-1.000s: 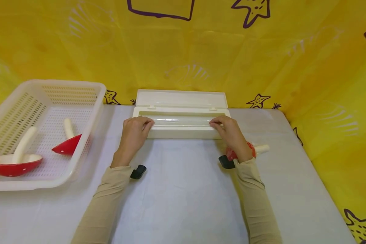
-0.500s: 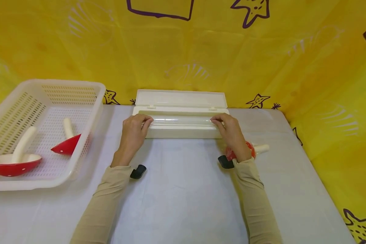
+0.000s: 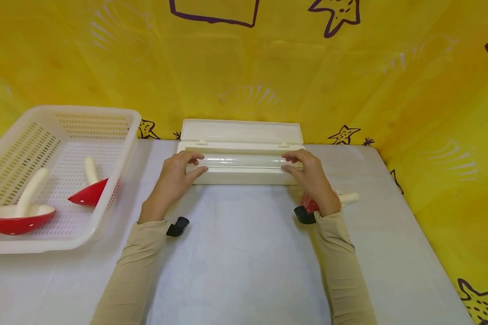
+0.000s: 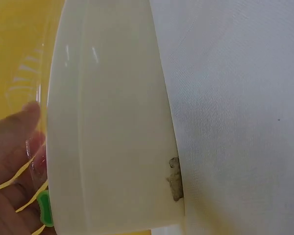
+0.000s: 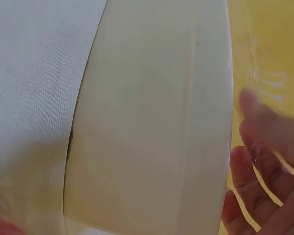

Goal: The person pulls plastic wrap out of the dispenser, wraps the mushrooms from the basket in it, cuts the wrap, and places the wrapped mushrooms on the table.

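Note:
A cream cling film dispenser [image 3: 246, 177] stands at the back of the table, its lid [image 3: 241, 132] raised. Inside lies a shiny roll of clear cling film [image 3: 240, 160]. At the dispenser's left end is my left hand [image 3: 174, 176], thumb and fingers spread apart. My right hand [image 3: 312, 177] is at the right end, its thumb likewise parted from the fingers. In both wrist views the clear film stands past the dispenser's edge, close to the fingertips; whether they touch it, I cannot tell. A small green piece [image 4: 45, 208] shows at the edge in the left wrist view.
To the left, a white perforated basket [image 3: 136, 118] holds a red spoon with a white handle [image 3: 18, 221] and another red piece with a white handle [image 3: 90, 193]. A red item with a white handle [image 3: 348, 198] lies beside my right wrist. Yellow patterned cloth [image 3: 244, 58] hangs behind.
Both hands pinched the film near the roll's ends before; now thumbs and fingers have parted. My left wrist has shifted slightly left. The dispenser and basket have stayed put.

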`<state>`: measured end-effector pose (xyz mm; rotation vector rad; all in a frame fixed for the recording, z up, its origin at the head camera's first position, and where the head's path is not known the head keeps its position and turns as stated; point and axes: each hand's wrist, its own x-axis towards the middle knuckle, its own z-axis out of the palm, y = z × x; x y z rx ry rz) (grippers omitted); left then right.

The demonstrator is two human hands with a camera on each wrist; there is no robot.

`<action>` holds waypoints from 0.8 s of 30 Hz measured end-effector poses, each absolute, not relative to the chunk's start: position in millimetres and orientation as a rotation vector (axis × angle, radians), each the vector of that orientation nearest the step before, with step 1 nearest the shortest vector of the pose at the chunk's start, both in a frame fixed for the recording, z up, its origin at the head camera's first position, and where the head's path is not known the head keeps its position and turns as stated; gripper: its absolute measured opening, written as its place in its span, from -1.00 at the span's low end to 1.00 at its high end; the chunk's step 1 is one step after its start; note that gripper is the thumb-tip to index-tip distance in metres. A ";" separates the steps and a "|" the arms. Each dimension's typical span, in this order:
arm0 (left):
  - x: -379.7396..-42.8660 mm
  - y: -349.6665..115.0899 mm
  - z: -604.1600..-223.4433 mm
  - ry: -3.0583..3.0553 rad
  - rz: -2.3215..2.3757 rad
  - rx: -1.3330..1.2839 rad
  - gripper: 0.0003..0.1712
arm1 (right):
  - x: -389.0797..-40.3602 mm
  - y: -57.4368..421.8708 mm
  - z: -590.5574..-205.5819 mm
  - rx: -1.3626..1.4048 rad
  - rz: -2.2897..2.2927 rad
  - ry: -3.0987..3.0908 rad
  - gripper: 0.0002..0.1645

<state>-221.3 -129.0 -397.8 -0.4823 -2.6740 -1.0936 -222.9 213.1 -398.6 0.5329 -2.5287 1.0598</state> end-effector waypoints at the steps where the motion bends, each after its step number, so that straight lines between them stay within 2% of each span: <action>1: -221.3 -130.0 -397.2 -2.692 -1.084 -0.503 -0.67 | -222.8 213.8 -398.3 0.529 1.058 -2.533 -0.70; 10: -224.0 -133.9 -400.5 -2.635 -1.086 -0.509 -0.83 | -223.8 219.2 -400.0 0.450 0.982 -2.570 -0.72; 16: -226.1 -132.7 -404.3 -2.566 -1.054 -0.517 -0.85 | -223.6 223.1 -398.0 0.431 0.963 -2.611 -0.82; 24: -224.0 -133.0 -405.8 -2.564 -1.031 -0.493 -0.85 | -222.5 222.2 -395.4 0.424 0.876 -2.640 -0.84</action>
